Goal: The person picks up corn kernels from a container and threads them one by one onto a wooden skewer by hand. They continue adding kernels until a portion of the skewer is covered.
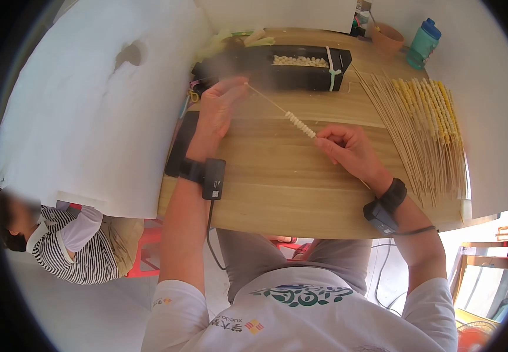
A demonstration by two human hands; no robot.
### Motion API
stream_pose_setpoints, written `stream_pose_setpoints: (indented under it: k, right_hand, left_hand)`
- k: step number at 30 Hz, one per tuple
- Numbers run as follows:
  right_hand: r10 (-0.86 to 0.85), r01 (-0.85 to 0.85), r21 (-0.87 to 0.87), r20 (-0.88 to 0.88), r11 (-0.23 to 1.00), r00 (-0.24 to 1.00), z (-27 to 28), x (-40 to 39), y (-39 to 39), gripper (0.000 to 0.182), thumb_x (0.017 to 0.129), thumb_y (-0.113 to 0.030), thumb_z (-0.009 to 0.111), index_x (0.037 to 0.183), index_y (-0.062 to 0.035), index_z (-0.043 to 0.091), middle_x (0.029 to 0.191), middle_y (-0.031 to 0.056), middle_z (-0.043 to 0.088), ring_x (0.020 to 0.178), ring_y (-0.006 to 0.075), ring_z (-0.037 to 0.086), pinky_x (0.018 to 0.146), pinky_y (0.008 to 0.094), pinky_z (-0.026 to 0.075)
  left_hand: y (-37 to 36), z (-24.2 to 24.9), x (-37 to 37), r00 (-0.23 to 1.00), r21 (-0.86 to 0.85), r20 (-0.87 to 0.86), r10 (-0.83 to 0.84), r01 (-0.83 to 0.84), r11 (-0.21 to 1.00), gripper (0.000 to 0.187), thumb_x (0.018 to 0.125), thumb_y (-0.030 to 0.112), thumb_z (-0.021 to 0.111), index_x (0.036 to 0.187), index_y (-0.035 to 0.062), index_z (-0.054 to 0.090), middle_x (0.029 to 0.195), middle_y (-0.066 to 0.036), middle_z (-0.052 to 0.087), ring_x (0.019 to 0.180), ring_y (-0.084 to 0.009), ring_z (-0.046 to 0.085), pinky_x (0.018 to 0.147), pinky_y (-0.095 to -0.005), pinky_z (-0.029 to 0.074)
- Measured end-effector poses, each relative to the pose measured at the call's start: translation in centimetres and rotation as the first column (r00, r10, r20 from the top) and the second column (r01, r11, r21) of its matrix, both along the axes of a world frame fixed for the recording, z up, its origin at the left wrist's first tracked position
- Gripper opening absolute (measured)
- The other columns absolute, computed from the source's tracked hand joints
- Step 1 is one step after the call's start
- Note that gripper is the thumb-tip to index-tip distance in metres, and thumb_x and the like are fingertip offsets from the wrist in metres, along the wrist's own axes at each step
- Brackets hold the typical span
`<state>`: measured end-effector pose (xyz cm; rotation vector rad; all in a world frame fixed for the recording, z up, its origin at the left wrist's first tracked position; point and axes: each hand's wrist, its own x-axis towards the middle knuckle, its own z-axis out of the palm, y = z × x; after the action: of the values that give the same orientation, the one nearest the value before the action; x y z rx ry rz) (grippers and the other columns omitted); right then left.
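Observation:
A thin wooden stick (pixel 268 101) slants between my two hands over the table. Small white bead-like pieces (pixel 299 124) are threaded in a row along its middle. My left hand (pixel 217 108) pinches the upper tip of the stick, beside the near left part of a long black box (pixel 309 79). With thumb and fingers closed, my right hand (pixel 350 151) grips the stick just below the white pieces; its lower end passes under that hand. Loose white pieces (pixel 301 61) lie in the box, which has a pale band around its right end.
Many bare sticks (pixel 403 135) lie fanned at the right, beside sticks strung with yellow and white pieces (pixel 427 102). A clay pot (pixel 386 40) and teal bottle (pixel 423 47) stand behind. A dark flat object (pixel 181 144) lies left. Another person (pixel 69 243) sits at lower left.

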<state>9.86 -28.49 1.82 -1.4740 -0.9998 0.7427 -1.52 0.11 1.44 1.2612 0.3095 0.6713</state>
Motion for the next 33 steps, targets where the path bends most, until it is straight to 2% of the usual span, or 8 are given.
stream_pose_setpoints:
  k: [14,17,19,20,22,26,28,33]
  right_hand:
    - [0.007,-0.007,-0.015,-0.016,1.0,1.0,0.4,-0.1,-0.1,0.013,0.095,-0.013,0.061,0.088,-0.002,0.063,0.063,-0.011,0.044,0.056,-0.0011,0.033,0.047,0.0197,0.024]
    - [0.001,-0.001,-0.023,-0.018,1.0,1.0,0.5,-0.2,-0.1,0.012,0.094,-0.012,0.061,0.088,-0.002,0.063,0.063,-0.011,0.044,0.057,-0.0011,0.033,0.047,0.0197,0.024]
    - [-0.002,0.002,-0.026,-0.012,1.0,1.0,0.6,-0.3,-0.1,0.012,0.095,-0.012,0.061,0.088,-0.0021,0.063,0.064,-0.011,0.045,0.057,-0.0012,0.033,0.047,0.0197,0.024]
    - [-0.002,0.002,-0.025,-0.001,1.0,1.0,0.7,-0.3,-0.1,0.012,0.095,-0.012,0.06,0.088,-0.0022,0.063,0.063,-0.011,0.045,0.056,-0.0012,0.033,0.047,0.0196,0.024]
    - [-0.001,0.001,-0.025,0.01,1.0,1.0,0.6,-0.3,-0.1,0.012,0.095,-0.012,0.06,0.088,-0.0022,0.063,0.063,-0.011,0.045,0.056,-0.0013,0.033,0.047,0.0196,0.024]
    - [0.019,-0.019,-0.014,-0.023,1.0,1.0,0.5,-0.2,-0.1,0.011,0.095,-0.011,0.06,0.088,-0.0023,0.063,0.063,-0.0106,0.045,0.055,-0.001,0.034,0.047,0.0193,0.025]
    - [0.02,-0.021,-0.013,-0.033,1.0,0.999,0.4,-0.3,0.0,0.012,0.095,-0.011,0.06,0.088,-0.0024,0.062,0.062,-0.0104,0.044,0.054,-0.0008,0.034,0.047,0.0193,0.025]
    - [0.029,-0.029,0.002,-0.043,1.0,0.999,0.0,0.1,0.0,0.012,0.095,-0.012,0.059,0.088,-0.0026,0.063,0.062,-0.0102,0.045,0.054,-0.0007,0.034,0.047,0.0192,0.026]
  left_hand:
    - [-0.5,0.2,0.1,0.999,0.059,-0.015,0.032,-0.031,0.998,0.016,0.086,0.001,0.067,0.102,-0.0009,0.069,0.092,-0.005,0.068,0.082,-0.0105,0.061,0.075,-0.0228,0.05]
    - [-0.8,0.1,0.1,0.999,0.153,0.012,0.046,-0.047,0.987,0.016,0.086,0.002,0.068,0.101,-0.0007,0.07,0.089,-0.003,0.068,0.081,-0.0088,0.06,0.075,-0.0213,0.048]
    - [-1.3,0.3,0.1,0.986,0.329,-0.017,0.163,-0.149,0.933,0.016,0.085,0.002,0.068,0.101,0.0002,0.07,0.087,-0.001,0.068,0.077,-0.0061,0.059,0.073,-0.0197,0.046]
    - [-1.4,0.3,0.2,0.987,0.329,-0.017,0.162,-0.148,0.933,0.016,0.085,0.002,0.068,0.101,0.0002,0.07,0.087,-0.001,0.068,0.077,-0.0061,0.059,0.073,-0.0197,0.046]
    - [-1.5,0.2,0.2,0.973,0.465,-0.017,0.229,-0.195,0.863,0.016,0.085,0.003,0.069,0.101,0.0013,0.071,0.087,0.0,0.067,0.075,-0.0038,0.057,0.071,-0.0189,0.046]
    - [-1.2,-0.2,0.4,0.966,0.565,0.007,0.26,-0.218,0.796,0.016,0.085,0.003,0.068,0.101,0.0014,0.071,0.086,0.002,0.067,0.075,-0.0026,0.055,0.069,-0.0177,0.045]
    - [-1.3,-0.2,0.4,0.953,0.664,0.016,0.303,-0.236,0.709,0.016,0.085,0.002,0.067,0.1,0.0017,0.071,0.086,0.003,0.066,0.075,-0.0018,0.055,0.068,-0.0173,0.044]
    - [-1.2,-0.2,0.3,0.961,0.659,0.003,0.275,-0.209,0.723,0.016,0.085,0.001,0.066,0.1,0.0018,0.071,0.085,0.004,0.065,0.073,-0.0015,0.054,0.067,-0.0173,0.044]
